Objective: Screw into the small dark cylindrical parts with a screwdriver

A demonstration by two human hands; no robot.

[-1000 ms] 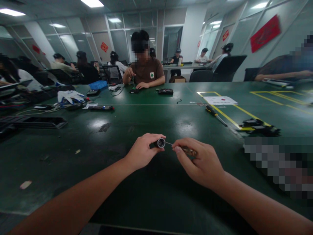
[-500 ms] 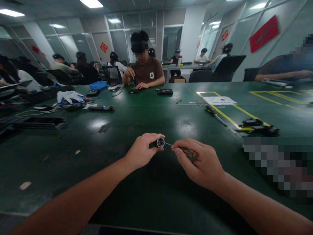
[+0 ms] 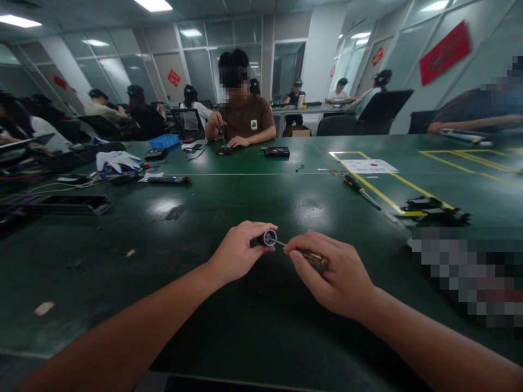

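Closed around a small dark cylindrical part [image 3: 269,238] is my left hand [image 3: 238,251], thumb below and fingers above. The part's round open end, with a pale metallic rim, faces right and toward me. My right hand [image 3: 333,272] grips a screwdriver [image 3: 314,258] by its brownish, see-through handle. The thin shaft points left, and its tip reaches into the mouth of the part. What the tip touches inside is too small to make out. Both hands are held above the green table [image 3: 196,326].
A yellow-and-black screwdriver [image 3: 362,190] lies ahead to the right, near a white sheet [image 3: 370,166] and black parts [image 3: 435,210]. White gloves [image 3: 117,162], a dark pen-shaped tool [image 3: 169,180] and a blue basket [image 3: 164,141] are at left. Across the table sits a person [image 3: 245,117].
My right hand has shifted slightly left, bringing the screwdriver's shaft deeper into the cylindrical part. My left hand stays almost in place.
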